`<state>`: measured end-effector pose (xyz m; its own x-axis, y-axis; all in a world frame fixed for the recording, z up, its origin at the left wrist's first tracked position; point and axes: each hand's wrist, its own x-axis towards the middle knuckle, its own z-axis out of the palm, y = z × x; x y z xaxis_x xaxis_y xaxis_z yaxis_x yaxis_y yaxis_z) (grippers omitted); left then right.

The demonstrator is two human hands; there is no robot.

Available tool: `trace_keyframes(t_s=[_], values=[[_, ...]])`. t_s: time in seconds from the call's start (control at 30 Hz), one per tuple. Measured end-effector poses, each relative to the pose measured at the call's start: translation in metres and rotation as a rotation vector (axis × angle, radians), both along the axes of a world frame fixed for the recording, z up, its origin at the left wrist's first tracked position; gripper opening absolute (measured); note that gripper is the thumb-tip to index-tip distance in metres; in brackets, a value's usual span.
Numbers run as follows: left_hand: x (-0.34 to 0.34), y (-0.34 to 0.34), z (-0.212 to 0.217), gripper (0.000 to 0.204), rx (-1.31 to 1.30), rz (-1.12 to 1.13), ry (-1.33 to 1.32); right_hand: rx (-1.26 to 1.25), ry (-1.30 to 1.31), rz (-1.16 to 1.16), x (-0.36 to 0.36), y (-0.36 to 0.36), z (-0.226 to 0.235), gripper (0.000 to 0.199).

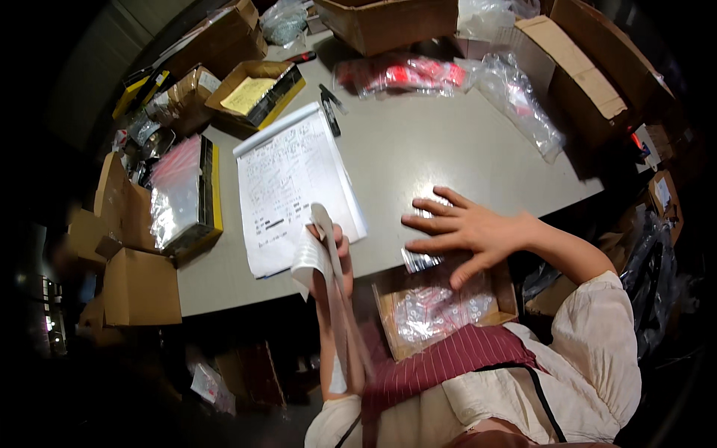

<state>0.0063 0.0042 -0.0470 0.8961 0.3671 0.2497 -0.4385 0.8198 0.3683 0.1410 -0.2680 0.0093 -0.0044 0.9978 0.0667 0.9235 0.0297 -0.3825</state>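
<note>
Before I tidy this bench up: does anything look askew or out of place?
Yes. The paper form lies skewed, its lower corner hanging past the table edge. A small clear bag under the right hand also overhangs the edge, above an open carton.

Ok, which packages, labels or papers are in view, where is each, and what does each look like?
Paper sheet: table centre, white, handwritten rows.
Label strip: in the left hand, white, curling.
Small clear bag: table's near edge, under the right hand.
Open brown box: below that hand, holding clear bags with red parts.
Red-filled clear bags: table's far side.
Yellow-edged box: left, clear bags inside.
</note>
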Motion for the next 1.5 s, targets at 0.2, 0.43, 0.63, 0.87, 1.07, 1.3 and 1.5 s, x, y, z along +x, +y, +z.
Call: trace_keyframes(t_s=[0.2, 0.43, 0.63, 0.87, 1.07, 1.3, 1.5], values=[[-0.001, 0.003, 0.003, 0.018, 0.227, 0.133, 0.337, 0.226, 0.899, -0.016, -0.024, -0.034, 0.018, 0.049], [0.019, -0.022, 0.029, 0.015, 0.715, 0.242, 0.462, 0.527, 1.060, -0.590, 0.021, -0.031, 0.012, 0.033], [0.041, -0.021, 0.063, 0.015, 0.958, 0.196, 0.520, 0.574, 0.704, -0.650, 0.062, -0.031, -0.004, 0.023], [0.054, -0.024, 0.110, 0.015, 1.486, 0.343, 0.211, 0.559, 0.254, -0.816, 0.095, -0.054, -0.014, 0.018], [0.080, -0.026, 0.122, 0.026, 1.602, 0.367, -0.094, 0.594, 0.055, -0.817, 0.105, -0.058, -0.040, 0.011], [0.108, -0.010, 0.074, 0.017, 1.394, 0.276, 0.229, 0.673, 0.425, -0.895, 0.103, -0.051, -0.033, 0.010], [0.114, -0.002, 0.068, 0.021, 1.125, 0.108, 0.472, 0.646, 0.234, -0.941, 0.101, -0.051, -0.034, 0.012]])
